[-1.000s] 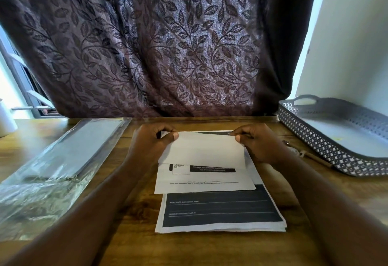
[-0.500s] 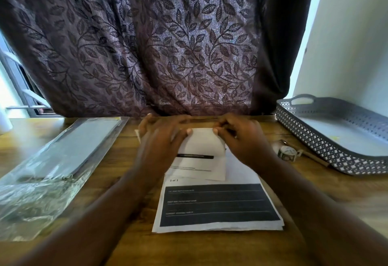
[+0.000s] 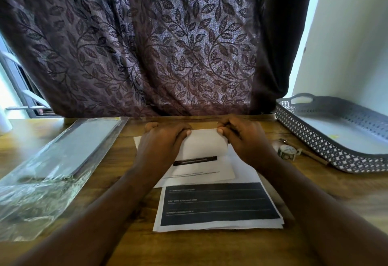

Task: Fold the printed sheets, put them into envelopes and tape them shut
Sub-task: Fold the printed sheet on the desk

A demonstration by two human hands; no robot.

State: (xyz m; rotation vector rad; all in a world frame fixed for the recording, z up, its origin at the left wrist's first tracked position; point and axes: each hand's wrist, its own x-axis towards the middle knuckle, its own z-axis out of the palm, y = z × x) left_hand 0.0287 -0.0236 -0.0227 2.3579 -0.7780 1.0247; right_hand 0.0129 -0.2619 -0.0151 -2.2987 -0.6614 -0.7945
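Note:
A folded printed sheet (image 3: 202, 150) lies on top of a stack of printed sheets (image 3: 218, 204) in the middle of the wooden table. My left hand (image 3: 161, 141) holds its far left edge, thumb on top of the paper. My right hand (image 3: 245, 137) pinches the far right edge with curled fingers. A clear plastic pack of grey envelopes (image 3: 63, 154) lies to the left. A small roll of patterned tape (image 3: 286, 152) sits to the right of my right hand.
A grey perforated tray (image 3: 327, 150) with handles stands at the right, a thin stick (image 3: 308, 154) lying in front of it. A dark leaf-patterned curtain (image 3: 159, 45) hangs right behind the table's far edge. A white object (image 3: 5, 122) shows at the far left.
Both hands carried the fold's free edge away from me and moved closer together. The sheet now lies folded narrower, with my hands at its far edge.

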